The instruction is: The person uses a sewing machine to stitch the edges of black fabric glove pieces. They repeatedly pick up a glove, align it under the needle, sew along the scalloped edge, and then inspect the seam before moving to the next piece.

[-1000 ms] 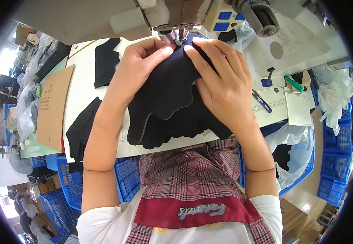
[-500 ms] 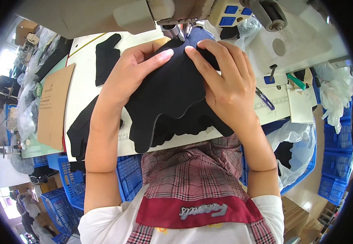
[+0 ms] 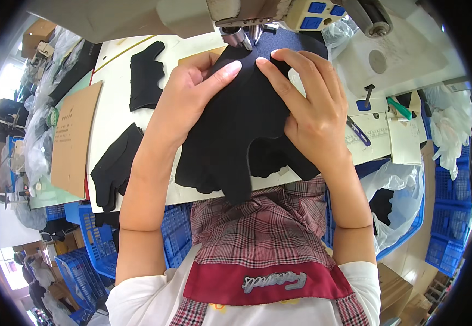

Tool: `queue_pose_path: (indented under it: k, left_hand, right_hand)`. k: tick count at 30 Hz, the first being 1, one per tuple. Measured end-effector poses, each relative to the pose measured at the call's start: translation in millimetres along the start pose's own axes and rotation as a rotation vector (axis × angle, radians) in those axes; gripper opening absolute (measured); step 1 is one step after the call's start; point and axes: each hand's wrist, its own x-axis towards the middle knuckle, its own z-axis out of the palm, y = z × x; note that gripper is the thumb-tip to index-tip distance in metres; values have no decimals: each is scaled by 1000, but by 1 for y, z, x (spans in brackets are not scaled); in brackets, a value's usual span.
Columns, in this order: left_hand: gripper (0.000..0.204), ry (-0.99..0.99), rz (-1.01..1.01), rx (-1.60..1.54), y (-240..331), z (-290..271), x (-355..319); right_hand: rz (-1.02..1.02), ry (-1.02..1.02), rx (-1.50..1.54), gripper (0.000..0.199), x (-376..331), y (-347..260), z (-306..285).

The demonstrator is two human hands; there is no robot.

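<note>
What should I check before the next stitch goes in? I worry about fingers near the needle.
1. Left hand flat on the black fabric: ok.
2. Right hand flat on the fabric: ok.
3. Fingertips apart from the presser foot: not ok, very close.
4. Fabric edge under the foot: cannot tell, hidden.
5. Fabric hanging off the table edge: not ok.
</note>
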Motion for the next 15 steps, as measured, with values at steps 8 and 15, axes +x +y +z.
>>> queue_pose_path:
  k: [8, 15]
  left_hand:
    - [28, 4, 17, -16, -13, -5, 6]
    - [25, 100, 15, -65, -10, 13, 1]
  right_hand:
    - [-18, -24, 8, 42, -3, -10, -4]
    - [-88, 36, 12, 39, -3, -2, -2]
